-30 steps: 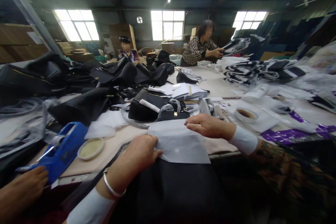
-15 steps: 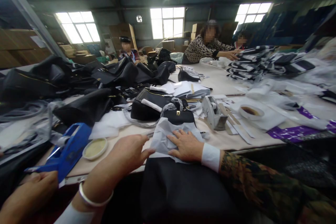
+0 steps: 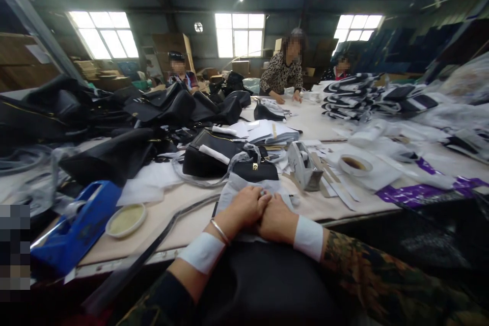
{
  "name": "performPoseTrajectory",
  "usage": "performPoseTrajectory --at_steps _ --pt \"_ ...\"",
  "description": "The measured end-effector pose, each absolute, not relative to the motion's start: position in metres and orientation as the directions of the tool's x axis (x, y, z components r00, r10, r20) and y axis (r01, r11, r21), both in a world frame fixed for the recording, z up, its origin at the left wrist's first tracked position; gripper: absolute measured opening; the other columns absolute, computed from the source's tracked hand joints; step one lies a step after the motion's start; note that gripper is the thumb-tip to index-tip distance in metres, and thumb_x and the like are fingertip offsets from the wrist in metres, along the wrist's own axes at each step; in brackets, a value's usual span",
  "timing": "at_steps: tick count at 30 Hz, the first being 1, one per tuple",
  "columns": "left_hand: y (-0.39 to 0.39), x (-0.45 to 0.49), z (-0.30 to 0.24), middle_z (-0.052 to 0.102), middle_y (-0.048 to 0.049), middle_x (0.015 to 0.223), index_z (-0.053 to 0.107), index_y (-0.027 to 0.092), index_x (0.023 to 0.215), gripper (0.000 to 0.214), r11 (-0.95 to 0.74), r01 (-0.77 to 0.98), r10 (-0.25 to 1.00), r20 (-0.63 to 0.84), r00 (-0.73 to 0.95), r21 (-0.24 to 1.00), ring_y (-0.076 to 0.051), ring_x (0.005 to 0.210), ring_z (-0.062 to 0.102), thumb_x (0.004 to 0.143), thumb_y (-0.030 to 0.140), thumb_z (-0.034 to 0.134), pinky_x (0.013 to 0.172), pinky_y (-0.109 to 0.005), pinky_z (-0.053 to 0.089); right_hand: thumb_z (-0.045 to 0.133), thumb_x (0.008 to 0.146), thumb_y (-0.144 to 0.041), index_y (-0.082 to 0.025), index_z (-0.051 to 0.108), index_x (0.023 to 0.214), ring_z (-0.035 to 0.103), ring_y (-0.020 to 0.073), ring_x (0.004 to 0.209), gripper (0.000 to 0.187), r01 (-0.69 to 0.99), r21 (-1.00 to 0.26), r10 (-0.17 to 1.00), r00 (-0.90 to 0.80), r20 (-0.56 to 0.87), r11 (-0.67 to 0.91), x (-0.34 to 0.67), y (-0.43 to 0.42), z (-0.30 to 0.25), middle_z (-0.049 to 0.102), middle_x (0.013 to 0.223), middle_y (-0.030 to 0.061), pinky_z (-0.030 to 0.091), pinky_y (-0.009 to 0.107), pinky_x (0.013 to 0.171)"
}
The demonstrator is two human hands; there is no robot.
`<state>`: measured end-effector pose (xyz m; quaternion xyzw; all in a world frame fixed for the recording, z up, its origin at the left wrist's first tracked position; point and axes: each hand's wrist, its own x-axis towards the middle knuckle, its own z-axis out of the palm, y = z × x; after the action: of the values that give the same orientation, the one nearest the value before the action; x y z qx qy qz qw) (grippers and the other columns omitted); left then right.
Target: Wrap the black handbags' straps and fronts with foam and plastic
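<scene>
My left hand [image 3: 247, 210] and my right hand [image 3: 278, 218] are together over a thin white wrapping sheet [image 3: 234, 187]. Both have curled, closed fingers, and whatever they pinch is hidden between them. Part of the sheet lies over the front of a black handbag [image 3: 263, 170] with a gold clasp, at the table's near edge. Below my wrists bulges a smooth black surface [image 3: 267, 280], perhaps part of the bag. A dark strap in clear wrap [image 3: 168, 229] runs from beside the sheet down to the lower left.
On the left are a blue tape dispenser [image 3: 82, 224] and a shallow round dish [image 3: 126, 220]. A grey tape dispenser [image 3: 304, 167] and a tape roll [image 3: 355, 164] lie to the right. Black bags [image 3: 183, 104] pile up behind. Across the table [image 3: 317, 125] a person [image 3: 284, 69] leans over.
My left hand has moved right and onto the sheet, meeting my right hand, whose spread fingers have curled in. The wrapped strap now shows at left. A co-worker's hand has left the blue dispenser.
</scene>
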<state>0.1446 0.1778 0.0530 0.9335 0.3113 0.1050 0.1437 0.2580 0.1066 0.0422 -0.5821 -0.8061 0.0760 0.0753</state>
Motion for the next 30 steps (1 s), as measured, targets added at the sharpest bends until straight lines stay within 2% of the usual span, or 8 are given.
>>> performPoseTrajectory --at_steps 5,9,12,17,21,24,27,30 --pt "0.161 0.108 0.023 0.049 -0.0178 0.150 0.050 0.018 0.143 0.059 -0.731 0.650 0.677 0.102 0.729 0.207 -0.037 0.142 0.039 0.098 0.055 0.043 0.116 -0.057 0.029 0.052 0.089 -0.065 -0.007 0.047 0.148 0.034 0.0449 0.142 0.083 0.974 -0.120 0.981 -0.193 0.003 0.192 0.286 0.083 0.039 0.044 0.152 0.0248 0.026 0.063 0.113" --pt "0.151 0.109 0.025 0.039 -0.0170 0.158 0.042 0.024 0.150 0.069 -0.730 0.659 0.676 0.053 0.735 0.178 -0.042 0.146 0.030 0.094 0.063 0.043 0.115 -0.068 0.021 0.053 0.091 -0.062 -0.004 0.055 0.140 0.039 0.0480 0.138 0.076 0.983 -0.070 0.985 -0.171 0.002 0.171 0.297 0.078 0.053 0.048 0.147 0.0278 0.029 0.065 0.109" --pt "0.153 0.116 0.028 0.038 -0.0168 0.158 0.039 0.027 0.152 0.070 -0.727 0.656 0.671 0.008 0.741 0.201 -0.045 0.146 0.029 0.093 0.063 0.042 0.113 -0.074 0.019 0.053 0.095 -0.054 -0.008 0.060 0.136 0.039 0.0464 0.138 0.063 0.977 -0.075 0.979 -0.195 0.051 0.198 0.290 0.089 0.072 0.050 0.147 0.0245 0.029 0.063 0.110" --pt "0.157 0.115 0.031 0.034 -0.0149 0.161 0.030 0.032 0.156 0.073 -0.748 0.615 0.632 -0.013 0.775 0.249 -0.045 0.148 0.025 0.092 0.063 0.044 0.112 -0.076 0.015 0.052 0.098 -0.048 -0.014 0.055 0.141 0.037 0.0380 0.142 0.055 0.941 -0.169 0.956 -0.281 0.083 0.292 0.276 0.113 0.067 0.044 0.154 0.0180 0.030 0.055 0.114" --pt "0.155 0.106 0.034 0.033 -0.0156 0.162 0.033 0.032 0.155 0.082 -0.765 0.592 0.602 -0.047 0.797 0.252 -0.046 0.148 0.023 0.086 0.074 0.047 0.113 -0.076 0.014 0.045 0.099 -0.055 -0.014 0.051 0.144 0.043 0.0391 0.137 0.062 0.966 -0.193 0.980 -0.188 -0.062 0.173 0.291 0.120 0.043 0.047 0.151 0.0195 0.037 0.057 0.108" --pt "0.155 0.103 0.036 0.032 -0.0166 0.162 0.032 0.029 0.156 0.086 -0.765 0.595 0.594 -0.086 0.800 0.248 -0.046 0.148 0.023 0.085 0.077 0.044 0.112 -0.075 0.015 0.046 0.100 -0.052 -0.010 0.054 0.140 0.045 0.0391 0.136 0.059 0.982 -0.134 0.988 -0.141 -0.062 0.132 0.307 0.113 0.045 0.047 0.149 0.0227 0.039 0.056 0.106" --pt "0.157 0.103 0.040 0.030 -0.0154 0.163 0.028 0.030 0.157 0.088 -0.755 0.597 0.582 -0.140 0.801 0.272 -0.045 0.148 0.023 0.085 0.079 0.040 0.112 -0.074 0.018 0.055 0.096 -0.048 -0.011 0.054 0.139 0.040 0.0372 0.139 0.057 0.958 -0.129 0.967 -0.253 0.033 0.255 0.308 0.094 0.067 0.045 0.151 0.0215 0.034 0.053 0.111" --pt "0.161 0.103 0.045 0.029 -0.0145 0.164 0.026 0.030 0.157 0.084 -0.752 0.591 0.568 -0.166 0.806 0.293 -0.044 0.149 0.023 0.088 0.075 0.039 0.113 -0.072 0.019 0.067 0.087 -0.050 -0.017 0.060 0.129 0.050 0.0336 0.126 0.054 0.870 -0.204 0.891 -0.454 0.029 0.450 0.296 0.071 0.088 0.058 0.138 0.0147 0.037 0.049 0.107"
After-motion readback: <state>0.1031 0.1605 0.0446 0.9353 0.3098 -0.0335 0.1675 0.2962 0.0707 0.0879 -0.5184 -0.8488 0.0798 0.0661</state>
